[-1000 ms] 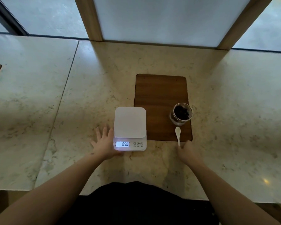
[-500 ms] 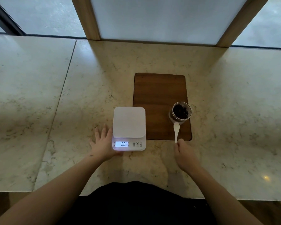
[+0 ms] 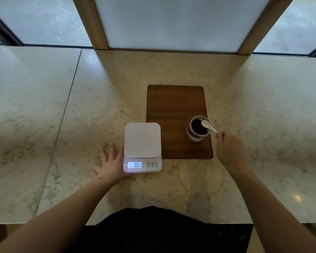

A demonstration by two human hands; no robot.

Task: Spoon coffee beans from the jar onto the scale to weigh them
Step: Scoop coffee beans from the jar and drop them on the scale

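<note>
1. Pale marble bench (image 3: 171, 66) under frosted window panes, wooden frame posts (image 3: 91, 22) rising from its far edge.
2. Set into the bench near the middle: dark wooden board (image 3: 173, 106).
3. At the board's near right corner: open glass jar (image 3: 198, 131), upright, dark coffee beans (image 3: 197, 127) inside.
4. Just left of the board, its right side overlapping the board's left edge: white scale (image 3: 142, 147), platform bare, lit display showing 001.
5. Left hand (image 3: 111, 166) flat on the bench, fingers spread apart, thumb side touching the scale's left edge beside the display.
6. Right hand (image 3: 230, 150) raised just right of the jar, fingers (image 3: 219, 135) pinched together on the handle end of a white spoon (image 3: 208, 126).
7. Spoon slanted up-left, bowl over the jar mouth above the beans; cannot tell whether touching them.
8. At the bottom edge: dark clothing (image 3: 153, 230) between the two forearms.
</note>
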